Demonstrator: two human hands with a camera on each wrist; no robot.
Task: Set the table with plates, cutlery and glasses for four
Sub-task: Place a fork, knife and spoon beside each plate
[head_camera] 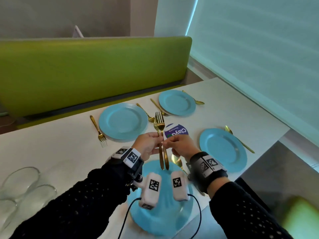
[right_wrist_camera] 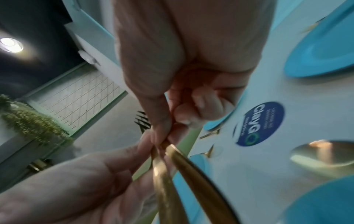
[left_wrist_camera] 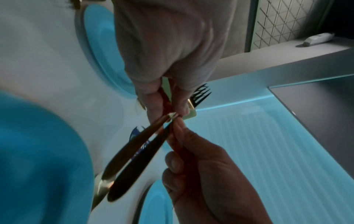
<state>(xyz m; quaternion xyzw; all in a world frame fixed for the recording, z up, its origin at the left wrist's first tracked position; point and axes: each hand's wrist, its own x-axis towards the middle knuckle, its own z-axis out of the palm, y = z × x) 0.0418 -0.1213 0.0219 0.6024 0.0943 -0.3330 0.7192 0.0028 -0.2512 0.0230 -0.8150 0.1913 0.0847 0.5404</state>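
Now, from left: glasses (head_camera: pixel 22 183) at table (head_camera: pixel 60 149) edge; fork (head_camera: pixel 99 131) beside far plate (head_camera: pixel 123 120). Left hand (head_camera: pixel 147 146) and right hand (head_camera: pixel 181 146) pinching two forks (head_camera: pixel 159 125) (tines up, handles apart) above near plate (head_camera: pixel 160 216). Spoon (head_camera: pixel 177 162) just right; another plate (head_camera: pixel 223 150) further right.

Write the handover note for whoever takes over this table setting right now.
Left hand and right hand both pinch the two gold forks, held upright above the near plate.
Done: four blue plates out; far-left plate and far-right plate each have fork and spoon. Right plate and near plate have a spoon only.
Left: place these forks, then the glasses waiting at the table's left end.
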